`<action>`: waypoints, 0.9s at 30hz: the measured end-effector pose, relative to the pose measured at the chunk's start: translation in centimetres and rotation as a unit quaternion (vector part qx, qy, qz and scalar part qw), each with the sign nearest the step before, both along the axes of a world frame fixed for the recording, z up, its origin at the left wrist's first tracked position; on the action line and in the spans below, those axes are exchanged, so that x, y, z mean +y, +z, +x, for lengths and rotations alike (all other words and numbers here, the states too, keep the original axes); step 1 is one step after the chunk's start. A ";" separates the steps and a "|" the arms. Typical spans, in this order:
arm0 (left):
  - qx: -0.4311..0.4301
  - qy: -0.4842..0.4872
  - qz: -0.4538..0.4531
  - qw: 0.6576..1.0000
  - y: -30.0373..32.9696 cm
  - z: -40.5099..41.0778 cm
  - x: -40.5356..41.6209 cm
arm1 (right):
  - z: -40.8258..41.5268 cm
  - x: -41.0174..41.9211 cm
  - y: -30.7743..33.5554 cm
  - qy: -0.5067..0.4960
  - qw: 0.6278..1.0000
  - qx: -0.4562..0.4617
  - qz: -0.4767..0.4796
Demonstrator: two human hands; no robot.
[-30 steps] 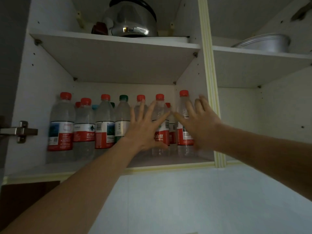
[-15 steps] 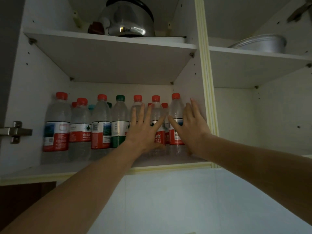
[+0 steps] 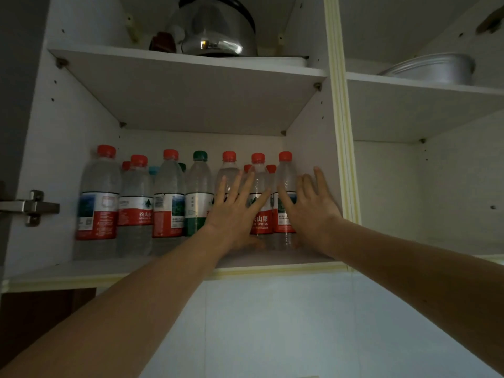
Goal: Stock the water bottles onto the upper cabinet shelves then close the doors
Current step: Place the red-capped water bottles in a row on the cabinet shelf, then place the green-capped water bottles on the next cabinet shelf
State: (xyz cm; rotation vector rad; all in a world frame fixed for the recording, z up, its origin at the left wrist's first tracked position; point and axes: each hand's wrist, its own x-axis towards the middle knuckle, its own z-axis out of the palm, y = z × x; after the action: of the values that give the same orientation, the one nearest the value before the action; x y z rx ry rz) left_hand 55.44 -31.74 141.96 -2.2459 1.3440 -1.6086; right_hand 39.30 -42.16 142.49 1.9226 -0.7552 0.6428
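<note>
Open upper cabinet, seen from below. Dim light.

Lower shelf [image 3: 81,271], left compartment: water bottles standing upright in a front row, with more caps showing behind them. Front row from the left: red-capped bottle [image 3: 98,197] nearest the left wall, then a second red-capped bottle [image 3: 135,205], a third [image 3: 168,197], a green-capped bottle [image 3: 198,197] with a green and white label, then three more red-capped ones toward the right wall. Labels are red and white with Chinese lettering. A pale blue cap [image 3: 154,170] peeks out from the back row.

Left hand [image 3: 236,214]: fingers straight and spread, palm flat against the fronts of two red-capped bottles, one of them the bottle [image 3: 258,184] second from the right wall. Nothing gripped.

Right hand [image 3: 311,208]: fingers straight, a little fanned, laid against the rightmost bottle [image 3: 285,181], just beside the compartment's right wall. Nothing gripped. Both forearms reach up from below the shelf edge.

Upper shelf, left compartment: steel kettle [image 3: 215,31] with a black handle, a dark red object [image 3: 162,42] touching or just beside it on its left; cannot tell what it is.

Right compartment, upper shelf: metal basin [image 3: 436,68].

Door hinge [image 3: 30,207] on the left wall. Pale tiled wall [image 3: 272,323] beneath the cabinet.
</note>
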 end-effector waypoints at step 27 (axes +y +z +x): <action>0.257 -0.324 -0.241 0.878 -2.9 -10.1 9.0 | -6.7 6.0 -5.5 0.490 0.823 -0.228 0.175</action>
State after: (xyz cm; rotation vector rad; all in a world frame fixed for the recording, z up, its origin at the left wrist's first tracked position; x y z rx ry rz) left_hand 45.36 -22.75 139.03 -2.8620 2.2423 -1.7287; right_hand 32.59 -36.17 137.00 2.4928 -0.0655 1.7378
